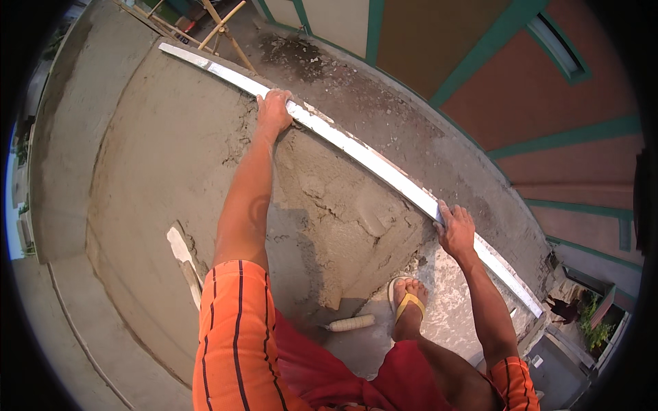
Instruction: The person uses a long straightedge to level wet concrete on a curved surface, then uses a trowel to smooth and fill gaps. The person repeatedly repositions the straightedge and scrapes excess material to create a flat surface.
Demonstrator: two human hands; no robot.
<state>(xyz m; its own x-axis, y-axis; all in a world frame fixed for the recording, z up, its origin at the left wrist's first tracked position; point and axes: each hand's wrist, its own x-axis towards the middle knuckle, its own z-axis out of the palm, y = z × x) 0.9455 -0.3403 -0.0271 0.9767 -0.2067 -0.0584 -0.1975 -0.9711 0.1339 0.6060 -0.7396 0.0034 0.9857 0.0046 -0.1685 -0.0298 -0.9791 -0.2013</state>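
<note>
A long pale straightedge (363, 155) runs diagonally from the far left to the near right, along the edge of wet grey mortar (329, 198). My left hand (275, 109) is closed round its upper part, the thumb on the near side. Further down the bar, my right hand (456, 229) grips it, with the fingers over its edge. The mortar close to the bar is rough and lumpy, with cracks and a rounded smear. Near my foot lies a pale cylindrical handle (351, 322), its tool end hard to make out.
A pale flat-bladed tool (181, 248) rests on the mortar at left. My sandalled foot (411, 294) stands on the speckled slab at lower right. Bamboo poles (223, 29) stand at the far end. A brown and green wall (466, 89) rises beyond a lower strip of ground.
</note>
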